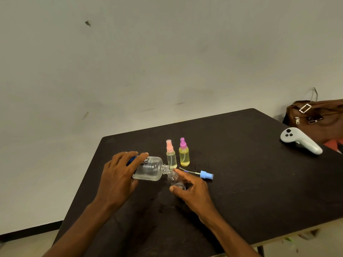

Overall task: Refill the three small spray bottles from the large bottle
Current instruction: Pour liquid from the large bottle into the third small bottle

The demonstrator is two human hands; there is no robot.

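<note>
My left hand (119, 175) grips the large clear bottle (151, 169), tipped on its side with its open neck pointing right. The neck meets the mouth of a small clear bottle (174, 179), which my right hand (193, 190) pinches between thumb and forefinger. That small bottle has no top; its blue spray head (206, 175) with its dip tube lies on the table just to the right. Behind them stand two capped spray bottles: one with a pink top (171, 154) and one with a purple top (184, 153), both holding yellowish liquid.
All of this sits on a dark table (241, 173). A white handheld controller (300, 140) lies at the far right. A brown bag (319, 115) rests past the table's right corner. A pale wall is behind.
</note>
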